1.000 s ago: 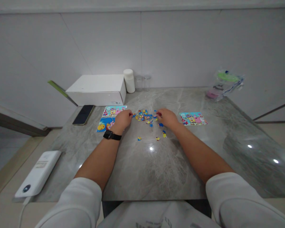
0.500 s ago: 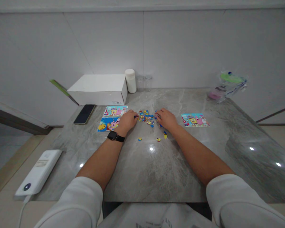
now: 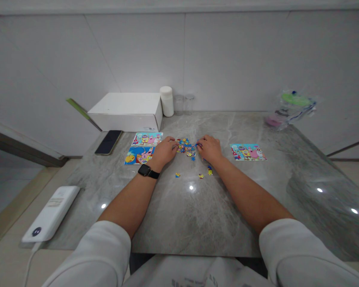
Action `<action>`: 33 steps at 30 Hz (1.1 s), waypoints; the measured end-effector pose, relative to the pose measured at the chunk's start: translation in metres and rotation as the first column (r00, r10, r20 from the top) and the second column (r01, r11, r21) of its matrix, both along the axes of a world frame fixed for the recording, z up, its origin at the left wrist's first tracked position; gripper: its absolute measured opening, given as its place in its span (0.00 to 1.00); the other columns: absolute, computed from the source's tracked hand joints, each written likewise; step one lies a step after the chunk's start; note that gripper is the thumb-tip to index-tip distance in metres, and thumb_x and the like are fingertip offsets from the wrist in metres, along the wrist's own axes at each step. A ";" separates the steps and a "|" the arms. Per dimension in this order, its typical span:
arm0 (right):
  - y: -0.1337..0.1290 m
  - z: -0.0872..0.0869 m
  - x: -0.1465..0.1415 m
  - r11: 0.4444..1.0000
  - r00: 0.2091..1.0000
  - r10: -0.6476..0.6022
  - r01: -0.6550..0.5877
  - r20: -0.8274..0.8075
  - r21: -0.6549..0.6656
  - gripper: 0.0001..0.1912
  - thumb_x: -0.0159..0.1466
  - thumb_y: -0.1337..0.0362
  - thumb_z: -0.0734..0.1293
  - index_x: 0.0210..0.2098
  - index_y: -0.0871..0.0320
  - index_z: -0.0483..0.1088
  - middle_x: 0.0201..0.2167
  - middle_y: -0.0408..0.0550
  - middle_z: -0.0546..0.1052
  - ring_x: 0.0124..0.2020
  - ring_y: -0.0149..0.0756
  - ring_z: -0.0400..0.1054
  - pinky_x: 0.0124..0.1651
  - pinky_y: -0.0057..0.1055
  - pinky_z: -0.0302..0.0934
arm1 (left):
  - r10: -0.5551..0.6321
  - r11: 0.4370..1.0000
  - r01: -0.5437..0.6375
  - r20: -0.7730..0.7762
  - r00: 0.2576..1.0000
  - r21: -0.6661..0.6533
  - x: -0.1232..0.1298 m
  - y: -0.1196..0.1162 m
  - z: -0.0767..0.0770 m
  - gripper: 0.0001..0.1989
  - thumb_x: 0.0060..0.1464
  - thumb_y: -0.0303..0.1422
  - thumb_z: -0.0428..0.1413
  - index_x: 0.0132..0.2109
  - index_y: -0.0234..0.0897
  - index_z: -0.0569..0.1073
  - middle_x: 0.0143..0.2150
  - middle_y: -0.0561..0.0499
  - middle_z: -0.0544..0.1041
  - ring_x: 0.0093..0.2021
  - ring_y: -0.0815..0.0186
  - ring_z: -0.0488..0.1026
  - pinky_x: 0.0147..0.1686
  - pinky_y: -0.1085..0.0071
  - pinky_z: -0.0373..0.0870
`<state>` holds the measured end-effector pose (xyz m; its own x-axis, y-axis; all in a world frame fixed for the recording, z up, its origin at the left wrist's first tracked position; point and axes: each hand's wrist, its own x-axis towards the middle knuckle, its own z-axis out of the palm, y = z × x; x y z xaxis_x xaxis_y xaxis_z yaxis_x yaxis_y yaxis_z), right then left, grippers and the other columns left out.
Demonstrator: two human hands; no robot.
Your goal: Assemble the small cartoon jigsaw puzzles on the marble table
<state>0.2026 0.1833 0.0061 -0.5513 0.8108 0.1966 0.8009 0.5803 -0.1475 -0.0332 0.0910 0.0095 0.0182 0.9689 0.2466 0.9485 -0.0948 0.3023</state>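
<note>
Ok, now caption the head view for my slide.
Left hand and right hand at a pile of puzzle pieces, between picture cards, on a grey table.

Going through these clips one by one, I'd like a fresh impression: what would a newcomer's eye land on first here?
Probably the bright heap of puzzle pieces mid-table, with the left hand and right hand on either side. Next, the colourful cartoon card to the right, then the big white box against the wall at back left.
</note>
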 end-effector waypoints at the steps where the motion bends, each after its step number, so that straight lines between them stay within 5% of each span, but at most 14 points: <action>1: 0.000 0.000 0.001 1.000 1.000 -0.003 0.003 -0.009 0.000 0.16 0.73 0.59 0.65 0.55 0.54 0.81 0.55 0.59 0.77 0.55 0.51 0.69 0.56 0.44 0.58 | -0.001 1.000 0.001 0.010 1.000 0.015 0.001 0.000 0.000 0.15 0.69 0.35 0.54 0.55 0.43 0.83 0.60 0.45 0.77 0.58 0.58 0.76 0.60 0.63 0.74; 8: -0.004 -0.001 0.002 0.970 0.968 0.243 -0.244 -0.058 -0.010 0.16 0.73 0.59 0.65 0.54 0.51 0.82 0.57 0.55 0.76 0.57 0.48 0.68 0.60 0.43 0.55 | -0.059 0.998 0.060 0.016 0.998 -0.037 0.007 -0.002 -0.004 0.14 0.69 0.37 0.56 0.56 0.46 0.82 0.59 0.47 0.75 0.56 0.60 0.77 0.58 0.64 0.74; 14: -0.001 -0.003 0.005 0.983 0.981 0.182 -0.183 -0.064 -0.014 0.16 0.73 0.58 0.65 0.52 0.54 0.82 0.55 0.56 0.78 0.56 0.49 0.68 0.60 0.43 0.55 | -0.039 0.999 0.039 0.020 0.999 -0.026 0.003 -0.001 -0.007 0.13 0.68 0.38 0.57 0.53 0.44 0.83 0.57 0.47 0.76 0.53 0.59 0.77 0.54 0.65 0.75; 23: -0.002 -0.003 0.005 0.972 0.969 0.235 -0.236 -0.080 -0.002 0.15 0.73 0.57 0.65 0.52 0.51 0.83 0.56 0.54 0.78 0.57 0.48 0.68 0.60 0.43 0.53 | 0.055 0.996 -0.055 0.009 0.998 0.071 -0.005 0.003 -0.011 0.15 0.68 0.39 0.56 0.56 0.41 0.81 0.56 0.42 0.76 0.58 0.52 0.71 0.62 0.54 0.67; 33: 0.013 -0.014 0.001 0.991 0.968 0.092 -0.065 -0.235 0.121 0.18 0.70 0.65 0.65 0.57 0.54 0.78 0.53 0.56 0.80 0.54 0.50 0.69 0.58 0.45 0.54 | 0.191 0.967 -0.186 -0.012 0.982 0.177 0.000 0.006 -0.005 0.14 0.67 0.38 0.58 0.55 0.44 0.81 0.57 0.44 0.77 0.59 0.51 0.70 0.61 0.53 0.67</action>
<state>0.2039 0.1958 -0.0076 -0.5378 0.7327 0.4172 0.7014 0.6633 -0.2608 -0.0335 0.0966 0.0040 -0.1508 0.8978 0.4139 0.9624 0.0376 0.2692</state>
